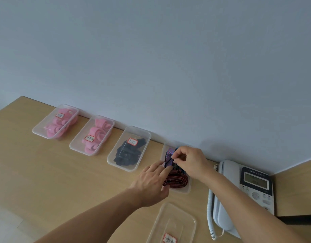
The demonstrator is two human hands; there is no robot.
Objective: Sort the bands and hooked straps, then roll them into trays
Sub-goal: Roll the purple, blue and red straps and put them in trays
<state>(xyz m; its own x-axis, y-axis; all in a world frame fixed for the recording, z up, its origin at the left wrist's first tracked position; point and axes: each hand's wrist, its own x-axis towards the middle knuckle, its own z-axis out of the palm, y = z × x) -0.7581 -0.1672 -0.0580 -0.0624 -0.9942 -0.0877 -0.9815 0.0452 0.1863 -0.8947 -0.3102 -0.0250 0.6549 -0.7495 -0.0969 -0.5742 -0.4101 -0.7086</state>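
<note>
Striped straps [175, 180], red-black woven, lie in a clear plastic tray [182, 191] on the wooden bench [63, 172]. Right hand [189, 160] pinches one strap; left hand [151, 181] presses flat-fingered. Corded phone [239, 195] adjoins.

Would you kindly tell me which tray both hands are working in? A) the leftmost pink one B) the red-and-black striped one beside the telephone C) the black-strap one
B: the left hand touches and the right hand pinches the striped straps in the tray next to the telephone.
</note>
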